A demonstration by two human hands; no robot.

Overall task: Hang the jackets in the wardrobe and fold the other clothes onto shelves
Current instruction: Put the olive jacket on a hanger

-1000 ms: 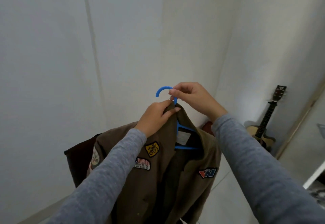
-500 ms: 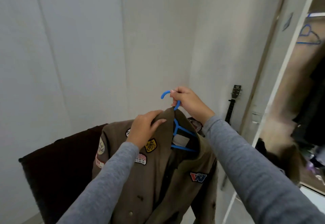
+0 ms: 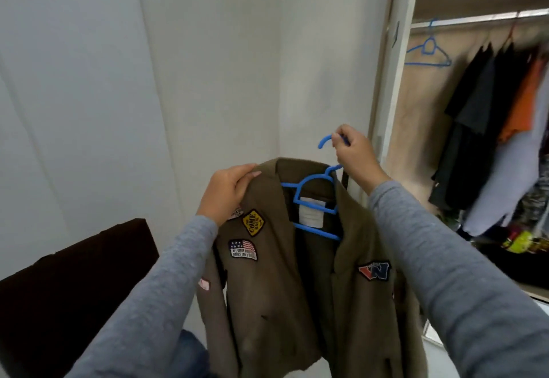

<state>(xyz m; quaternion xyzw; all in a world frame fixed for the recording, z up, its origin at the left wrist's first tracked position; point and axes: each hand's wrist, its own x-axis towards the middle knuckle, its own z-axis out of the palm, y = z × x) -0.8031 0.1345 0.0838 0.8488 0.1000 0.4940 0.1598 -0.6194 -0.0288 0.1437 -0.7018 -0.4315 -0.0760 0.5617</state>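
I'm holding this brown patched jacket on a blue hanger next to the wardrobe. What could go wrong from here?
One shoulder of the jacket is gripped by the left hand, not clearly seated on the blue hanger; it may slide off when released. The right hand pinches the hook itself, which could hinder catching the rail. The empty hanger there might get knocked.

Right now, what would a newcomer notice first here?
A brown jacket covered in patches fills the centre, hung on a blue hanger; the right hand grips its hook, the left hand holds the shoulder. At right, the open wardrobe shows dark and orange clothes on a rail.
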